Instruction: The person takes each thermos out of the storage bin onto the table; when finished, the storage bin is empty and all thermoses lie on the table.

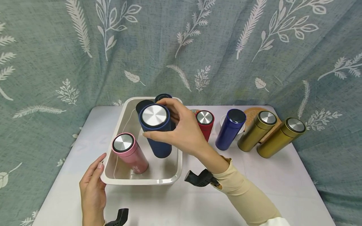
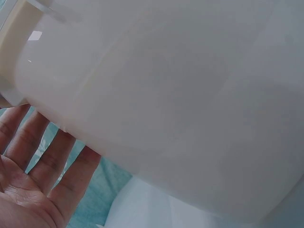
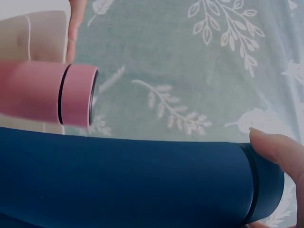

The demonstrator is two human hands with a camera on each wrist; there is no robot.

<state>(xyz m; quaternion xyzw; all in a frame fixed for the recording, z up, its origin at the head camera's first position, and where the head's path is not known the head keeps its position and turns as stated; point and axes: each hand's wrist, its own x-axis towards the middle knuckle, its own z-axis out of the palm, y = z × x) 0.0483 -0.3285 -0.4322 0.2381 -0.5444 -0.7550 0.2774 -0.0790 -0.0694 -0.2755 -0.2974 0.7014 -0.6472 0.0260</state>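
Note:
My right hand (image 1: 183, 128) grips a dark blue thermos (image 1: 159, 146) with a silver-topped lid, over the white plastic bin (image 1: 169, 181). Its thumb and fingers stand on opposite sides of the upper end; in the right wrist view the thumb presses near the seam of the blue thermos (image 3: 128, 175). Whether its base touches the bin floor I cannot tell. A pink thermos (image 1: 135, 160) leans in the bin's front left part. At the bin's front left corner, my left hand (image 1: 92, 185) touches the rim; the left wrist view shows its straight fingers (image 2: 71, 175) against the wall.
Two dark bottles, one with a blue lid (image 1: 163, 96), are partly hidden at the bin's back. To the right stand a red thermos (image 1: 205, 128), a glossy blue thermos (image 1: 227, 133) and two gold thermoses, one nearer (image 1: 275, 142). Behind them lies a round wooden board (image 1: 251, 112).

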